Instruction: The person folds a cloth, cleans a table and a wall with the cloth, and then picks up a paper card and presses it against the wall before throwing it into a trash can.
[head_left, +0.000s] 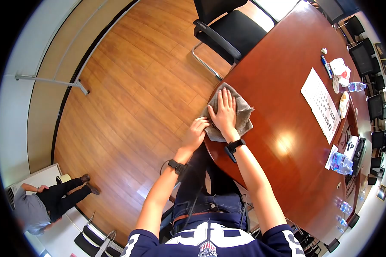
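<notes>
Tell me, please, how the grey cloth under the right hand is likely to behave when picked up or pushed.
The grey cloth would probably droop, since it lies in soft, uneven folds. Pushed by the right hand, it may slide easily, as the table looks glossy.

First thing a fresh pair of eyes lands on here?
Probably the grey cloth at the edge of the glossy red-brown table, with the right hand flat on it and the left hand at its near edge. Next, the white printed sheet farther right on the tabletop, then the person in grey at lower left.
</notes>
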Demonstrator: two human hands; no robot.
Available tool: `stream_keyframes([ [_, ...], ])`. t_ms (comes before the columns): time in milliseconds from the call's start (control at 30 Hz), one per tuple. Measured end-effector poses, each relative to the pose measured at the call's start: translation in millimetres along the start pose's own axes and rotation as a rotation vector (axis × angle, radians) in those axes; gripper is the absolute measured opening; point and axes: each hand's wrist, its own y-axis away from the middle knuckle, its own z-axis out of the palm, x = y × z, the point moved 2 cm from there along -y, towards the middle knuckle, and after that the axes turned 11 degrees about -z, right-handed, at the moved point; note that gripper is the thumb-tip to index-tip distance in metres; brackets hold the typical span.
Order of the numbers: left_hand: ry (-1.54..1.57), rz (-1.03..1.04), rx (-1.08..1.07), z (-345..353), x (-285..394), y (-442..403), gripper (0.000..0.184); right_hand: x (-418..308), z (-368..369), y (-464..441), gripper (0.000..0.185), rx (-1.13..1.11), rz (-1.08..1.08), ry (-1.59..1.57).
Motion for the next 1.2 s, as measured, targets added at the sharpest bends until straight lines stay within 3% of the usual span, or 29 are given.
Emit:
stream_keyframes([
  [133,0.040,-0.124,0.098,2,8,21,0.024,-10,-3,2,0.056,0.011,-0.160,-0.121],
  [300,0.101,-0.307,0.168,13,10,62,0.021,-26,2,21,0.027,0.025,-0.429,-0.269],
  [367,0.135,-0.402,0.143,16,9,85,0.021,-35,5,37,0.021,-0.077,-0.503,-0.294],
  [433,0.100,-0.400,0.114,20,5,112,0.022,-46,11,59,0.028,-0.202,-0.503,-0.308],
  [500,0.070,-0.442,0.034,21,3,139,0.022,-58,10,84,0.031,-0.498,-0.475,-0.365],
  [633,0.083,-0.442,-0.107,7,24,177,0.020,-77,-2,125,0.033,-0.511,-0.556,-0.385],
  [700,0.002,-0.321,-0.119,-6,44,181,0.022,-80,-35,129,0.028,-0.709,-0.371,-0.506],
  [733,0.002,-0.290,-0.110,-13,58,179,0.022,-77,-47,134,0.030,-0.416,-0.355,-0.635],
  [933,-0.011,0.085,-0.160,2,137,116,0.035,-15,-141,143,0.014,0.297,0.016,-0.415],
  [1067,-0.087,0.449,-0.231,65,168,50,0.020,55,-156,163,0.015,0.488,0.286,-0.185],
  [1167,-0.242,0.646,-0.342,105,158,8,0.017,102,-133,173,0.030,0.427,0.437,-0.017],
  [1200,-0.266,0.606,-0.420,113,145,0,0.017,111,-122,171,0.040,0.333,0.477,0.059],
])
